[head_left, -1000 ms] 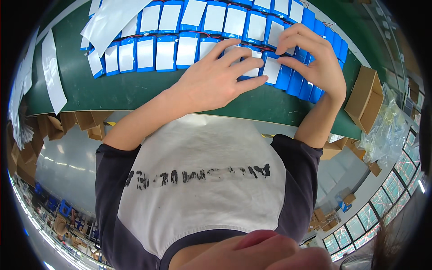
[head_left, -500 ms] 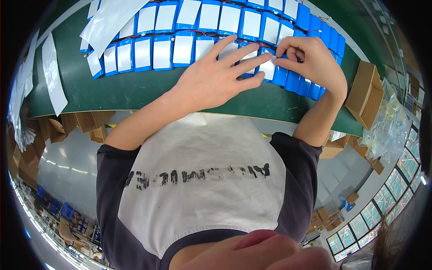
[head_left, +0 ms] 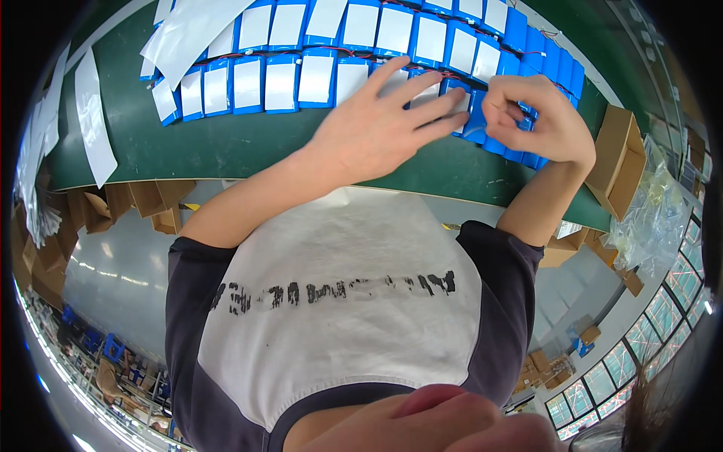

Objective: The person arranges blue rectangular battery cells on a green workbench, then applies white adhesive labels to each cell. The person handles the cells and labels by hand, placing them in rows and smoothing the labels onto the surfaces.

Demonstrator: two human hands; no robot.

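Observation:
Rows of flat blue battery packs (head_left: 281,84) lie on the green table, many with a white rectangle on the upper face and thin red wires between the rows. My left hand (head_left: 369,129) rests over the front row, fingers spread, its fingertips on the packs right of the middle. Just to its right, my right hand (head_left: 538,120) is closed in a pinch above the plain blue packs. A thin translucent strip of film (head_left: 474,130) shows at its fingertips, over a blue pack. The exact grip is partly hidden by the curled fingers.
White sheets (head_left: 197,34) lie across the packs at the far left, and a white strip (head_left: 92,120) lies on the green table (head_left: 218,147) beside them. At the right edge stand an open cardboard box (head_left: 619,162) and crumpled clear plastic bags (head_left: 649,203).
My right hand has moved right and slightly nearer, away from the left fingertips, and the film strip now shows by it. My left hand remains spread over the front row.

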